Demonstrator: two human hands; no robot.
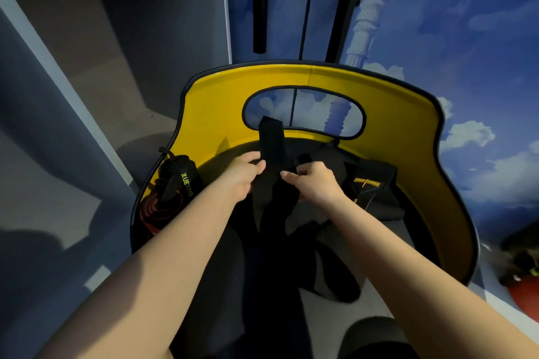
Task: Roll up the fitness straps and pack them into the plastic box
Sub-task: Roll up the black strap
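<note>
Two hands meet at the centre of the frame on a black fitness strap (272,151). The left hand (243,176) pinches its left edge between thumb and curled fingers, and the right hand (313,183) grips its right side with fingers folded round the fabric. The strap is wide, matte and dark; its upper end stands up against the yellow wall of the box (221,105), below an oval handle opening, while the rest hangs down in loose folds. At the left, inside the box, lies a black pouch (180,175) lettered in green, above red cord (157,210).
</note>
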